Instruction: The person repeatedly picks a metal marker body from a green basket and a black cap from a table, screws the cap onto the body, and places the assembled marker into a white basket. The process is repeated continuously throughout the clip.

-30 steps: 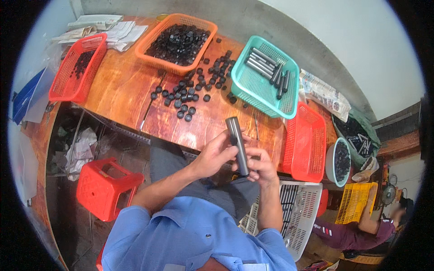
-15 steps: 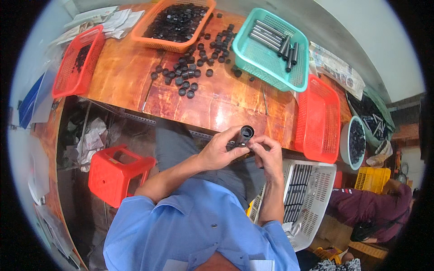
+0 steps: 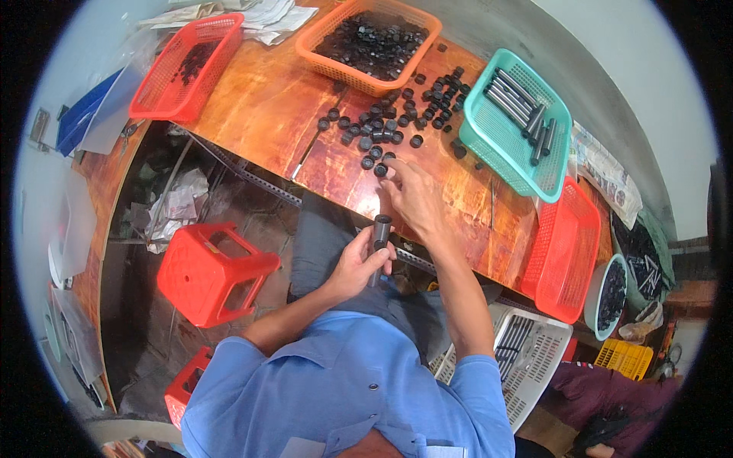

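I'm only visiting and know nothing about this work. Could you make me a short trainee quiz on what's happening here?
1. Which thing is in the left hand?
A) a red stool
B) a dark tube
C) a folded newspaper

2. True or false: in the picture, the teal basket stands to the right of the orange basket.

3. Fill in the missing word: the right hand is close to small black pieces that lie loose on the wooden ____.

Key:
1. B
2. True
3. table
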`<state>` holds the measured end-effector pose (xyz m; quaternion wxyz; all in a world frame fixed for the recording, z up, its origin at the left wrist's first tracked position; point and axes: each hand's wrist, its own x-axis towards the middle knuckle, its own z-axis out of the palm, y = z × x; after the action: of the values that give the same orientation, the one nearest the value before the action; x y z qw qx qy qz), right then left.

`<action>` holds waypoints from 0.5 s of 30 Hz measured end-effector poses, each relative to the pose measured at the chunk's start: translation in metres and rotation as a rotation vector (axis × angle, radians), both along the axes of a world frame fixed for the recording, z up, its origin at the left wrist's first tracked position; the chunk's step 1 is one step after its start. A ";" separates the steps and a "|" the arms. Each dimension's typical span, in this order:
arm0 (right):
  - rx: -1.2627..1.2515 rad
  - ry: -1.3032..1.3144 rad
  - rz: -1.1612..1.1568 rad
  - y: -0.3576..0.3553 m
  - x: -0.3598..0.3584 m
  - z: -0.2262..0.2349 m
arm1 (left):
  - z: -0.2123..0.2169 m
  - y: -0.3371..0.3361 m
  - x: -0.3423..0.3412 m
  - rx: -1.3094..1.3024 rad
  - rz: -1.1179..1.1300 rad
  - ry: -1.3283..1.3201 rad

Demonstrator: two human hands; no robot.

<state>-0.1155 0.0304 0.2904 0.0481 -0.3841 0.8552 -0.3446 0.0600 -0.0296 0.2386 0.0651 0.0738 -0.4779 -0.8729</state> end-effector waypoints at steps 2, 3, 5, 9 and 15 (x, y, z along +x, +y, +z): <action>0.054 0.059 0.002 -0.012 -0.002 -0.010 | 0.000 -0.007 0.005 0.003 0.020 -0.017; 0.069 0.087 0.000 -0.014 -0.003 -0.014 | -0.001 -0.009 0.006 0.006 0.030 -0.026; 0.097 0.139 0.003 -0.017 -0.004 -0.020 | -0.002 -0.013 0.006 0.017 0.042 -0.018; 0.128 0.099 -0.024 -0.006 -0.001 -0.011 | -0.006 -0.020 0.002 0.025 0.029 -0.009; -0.043 -0.253 -0.002 0.024 -0.015 -0.017 | -0.011 -0.011 -0.011 -0.004 0.011 -0.037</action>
<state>-0.1300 0.0544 0.2733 0.1471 -0.3374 0.8351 -0.4088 0.0487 -0.0409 0.2280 0.0613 0.0926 -0.4803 -0.8701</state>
